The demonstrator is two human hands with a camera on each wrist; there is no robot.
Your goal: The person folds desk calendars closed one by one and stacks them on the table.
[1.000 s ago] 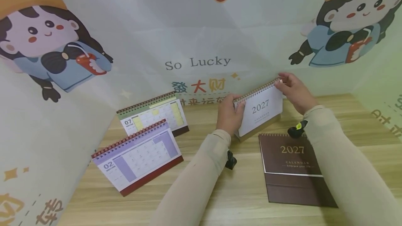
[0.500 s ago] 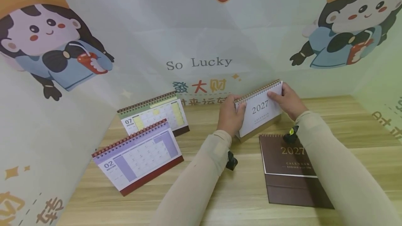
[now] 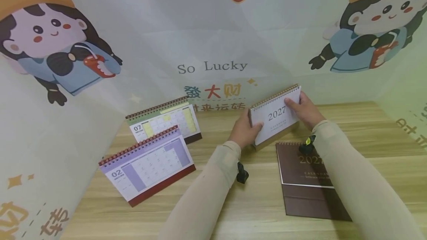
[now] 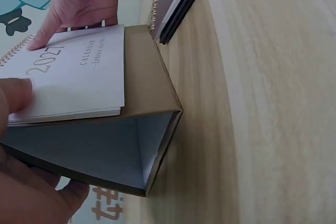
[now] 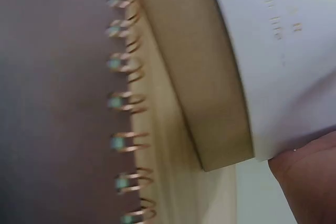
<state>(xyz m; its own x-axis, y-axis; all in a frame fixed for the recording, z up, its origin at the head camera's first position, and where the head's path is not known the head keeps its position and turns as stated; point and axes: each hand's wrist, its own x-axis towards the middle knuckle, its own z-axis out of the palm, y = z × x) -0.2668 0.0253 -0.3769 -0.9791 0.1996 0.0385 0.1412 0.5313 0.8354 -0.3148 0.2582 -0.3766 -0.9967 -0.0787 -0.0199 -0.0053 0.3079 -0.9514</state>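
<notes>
A white desk calendar (image 3: 275, 120) marked 2027, with a spiral along its top and a tan base, stands tent-like on the table towards the back. Its left side is gripped by my left hand (image 3: 244, 129), thumb on the front page. In the left wrist view, the fingers of that hand (image 4: 34, 195) lie behind the stand (image 4: 152, 77), which is spread into a hollow triangle. My right hand (image 3: 307, 111) holds the right side, thumb across the front page; its other fingers are mostly hidden behind. A dark brown 2027 calendar (image 3: 305, 175) stands nearer, partly under my right forearm.
At left stand a purple calendar (image 3: 153, 166) showing 02 and, behind it, a green one (image 3: 173, 119) showing 07. The wooden table (image 3: 257, 203) meets a printed backdrop (image 3: 213, 40) at the back and sides.
My right hand has shifted from the white calendar's top right corner down to its right side, thumb now on the page. My left thumb has slid lower. The calendar has barely moved.
</notes>
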